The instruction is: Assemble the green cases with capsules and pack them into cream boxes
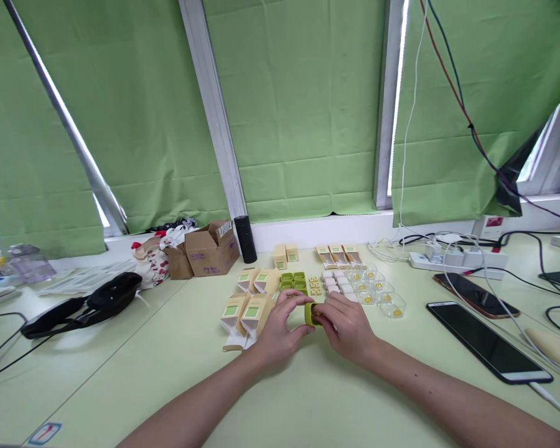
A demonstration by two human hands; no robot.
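Observation:
My left hand (pixel 284 325) grips a small olive-green square case (pixel 310 315) by its edges, thumb below and fingers above. The case is tilted on its side above the table, its opening toward the right. The fingers of my right hand (pixel 348 325) are bunched together and reach into that opening; whatever they pinch is hidden. Just beyond my hands lie several more green cases (pixel 293 277), small yellowish square pieces (pixel 314 285), white rounded blocks (pixel 332 279) and clear plastic pieces with yellow centres (pixel 368 297). Left of my left hand are open cream cartons (pixel 256 311) with green labels.
Closed cream boxes (pixel 280 254) and flat open cartons (pixel 338 256) stand farther back. A brown cardboard box (pixel 212 250) and black cylinder (pixel 245 239) are near the wall. A black pouch (pixel 116 294) lies left. Phones (pixel 488 339), cables and a power strip (pixel 466 261) occupy the right.

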